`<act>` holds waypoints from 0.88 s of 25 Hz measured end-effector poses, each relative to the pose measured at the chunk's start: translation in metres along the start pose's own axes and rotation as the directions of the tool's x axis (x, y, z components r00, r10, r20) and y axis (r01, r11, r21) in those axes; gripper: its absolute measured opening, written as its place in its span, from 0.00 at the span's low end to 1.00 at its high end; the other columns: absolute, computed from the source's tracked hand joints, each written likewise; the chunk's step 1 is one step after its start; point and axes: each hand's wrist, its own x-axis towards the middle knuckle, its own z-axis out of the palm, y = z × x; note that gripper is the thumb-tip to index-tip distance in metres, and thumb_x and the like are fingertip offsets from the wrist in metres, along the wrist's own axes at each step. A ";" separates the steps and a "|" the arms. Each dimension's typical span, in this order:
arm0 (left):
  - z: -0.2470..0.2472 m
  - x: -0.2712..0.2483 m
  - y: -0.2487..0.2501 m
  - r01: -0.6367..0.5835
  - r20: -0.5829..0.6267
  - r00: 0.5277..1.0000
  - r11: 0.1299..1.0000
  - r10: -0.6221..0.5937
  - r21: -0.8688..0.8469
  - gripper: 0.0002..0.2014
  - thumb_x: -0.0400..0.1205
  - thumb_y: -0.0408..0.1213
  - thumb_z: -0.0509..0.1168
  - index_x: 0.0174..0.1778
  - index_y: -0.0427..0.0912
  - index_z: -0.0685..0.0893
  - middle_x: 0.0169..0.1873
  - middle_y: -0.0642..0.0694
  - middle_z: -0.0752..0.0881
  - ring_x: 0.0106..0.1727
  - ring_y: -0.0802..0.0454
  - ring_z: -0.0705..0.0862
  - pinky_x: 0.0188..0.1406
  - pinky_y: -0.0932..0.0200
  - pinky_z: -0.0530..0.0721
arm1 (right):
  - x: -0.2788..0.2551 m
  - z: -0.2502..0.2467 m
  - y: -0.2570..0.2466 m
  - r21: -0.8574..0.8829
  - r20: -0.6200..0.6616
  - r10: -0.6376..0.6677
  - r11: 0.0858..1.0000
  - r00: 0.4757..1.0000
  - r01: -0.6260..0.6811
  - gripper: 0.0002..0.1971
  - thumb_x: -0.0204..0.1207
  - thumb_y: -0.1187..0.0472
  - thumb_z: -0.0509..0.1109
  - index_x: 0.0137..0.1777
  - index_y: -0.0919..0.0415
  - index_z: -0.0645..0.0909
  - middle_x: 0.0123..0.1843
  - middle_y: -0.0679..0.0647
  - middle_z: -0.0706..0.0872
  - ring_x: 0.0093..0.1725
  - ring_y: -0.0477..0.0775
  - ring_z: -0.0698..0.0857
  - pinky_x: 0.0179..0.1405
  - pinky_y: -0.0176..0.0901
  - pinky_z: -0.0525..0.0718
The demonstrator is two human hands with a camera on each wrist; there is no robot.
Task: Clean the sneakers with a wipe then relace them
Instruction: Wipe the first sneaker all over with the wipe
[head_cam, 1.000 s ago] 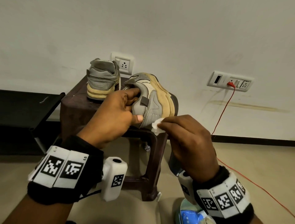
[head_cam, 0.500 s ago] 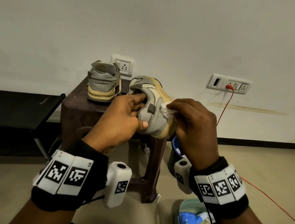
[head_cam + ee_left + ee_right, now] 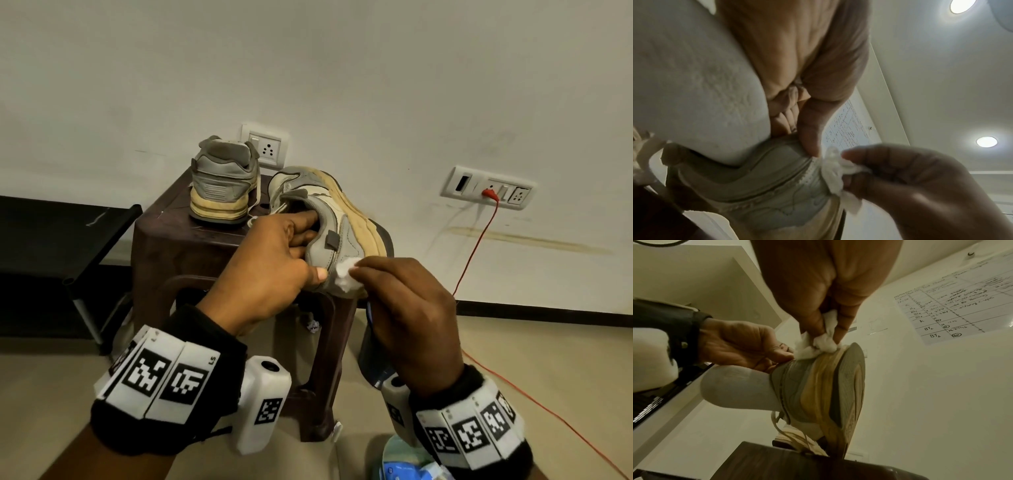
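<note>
A grey and tan sneaker [image 3: 337,219] [image 3: 764,183] [image 3: 818,386] lies tilted on its side over the front of the brown stool [image 3: 178,240], sole facing right. My left hand [image 3: 274,260] [image 3: 740,345] grips its heel, fingers inside the collar and thumb on the outside. My right hand [image 3: 404,301] [image 3: 920,191] [image 3: 828,288] pinches a crumpled white wipe [image 3: 346,272] [image 3: 836,173] [image 3: 818,344] and holds it against the heel by the sole edge. The second grey sneaker [image 3: 222,185] stands upright at the stool's back, heel toward me.
A red cable [image 3: 476,246] runs from the wall socket [image 3: 489,192] down across the floor at right. A black rack [image 3: 85,246] stands left of the stool. A blue container [image 3: 373,342] sits behind my right hand, and a wipe pack [image 3: 407,466] lies on the floor below.
My right hand with the wipe moved up onto the sneaker's side, then came back down to the heel by the sole. My left hand kept its grip on the heel.
</note>
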 end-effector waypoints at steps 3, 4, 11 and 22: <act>0.008 -0.001 -0.003 0.010 0.121 0.992 0.995 -0.022 0.099 0.37 0.68 0.13 0.70 0.68 0.52 0.77 0.59 0.52 0.88 0.59 0.57 0.87 0.60 0.44 0.85 | 0.021 -0.001 0.010 0.004 -0.065 0.157 0.988 0.985 -0.157 0.10 0.74 0.62 0.68 0.50 0.66 0.87 0.48 0.59 0.89 0.47 0.56 0.87 0.48 0.49 0.87; 0.012 -0.002 -0.005 0.003 0.141 0.990 0.991 -0.022 0.133 0.38 0.68 0.13 0.70 0.69 0.53 0.77 0.59 0.52 0.88 0.60 0.56 0.87 0.61 0.43 0.85 | 0.026 -0.001 0.016 0.042 -0.057 0.222 0.975 0.973 -0.220 0.09 0.73 0.65 0.70 0.50 0.64 0.87 0.47 0.58 0.89 0.46 0.55 0.87 0.46 0.51 0.88; 0.008 0.003 -0.011 -0.009 0.064 0.998 0.982 -0.003 0.187 0.37 0.68 0.13 0.70 0.65 0.55 0.77 0.58 0.54 0.88 0.59 0.58 0.86 0.60 0.47 0.86 | 0.018 -0.009 0.011 0.170 0.195 0.096 0.977 0.976 -0.130 0.11 0.74 0.63 0.67 0.53 0.60 0.87 0.51 0.53 0.89 0.52 0.49 0.85 0.54 0.39 0.85; 0.014 0.004 -0.015 -0.101 0.180 0.983 0.946 0.047 0.308 0.34 0.68 0.18 0.71 0.67 0.51 0.81 0.57 0.53 0.89 0.59 0.56 0.87 0.57 0.46 0.87 | 0.029 0.003 0.011 0.126 0.050 0.233 0.963 0.971 -0.237 0.11 0.72 0.69 0.71 0.54 0.63 0.87 0.50 0.57 0.88 0.49 0.53 0.86 0.49 0.45 0.87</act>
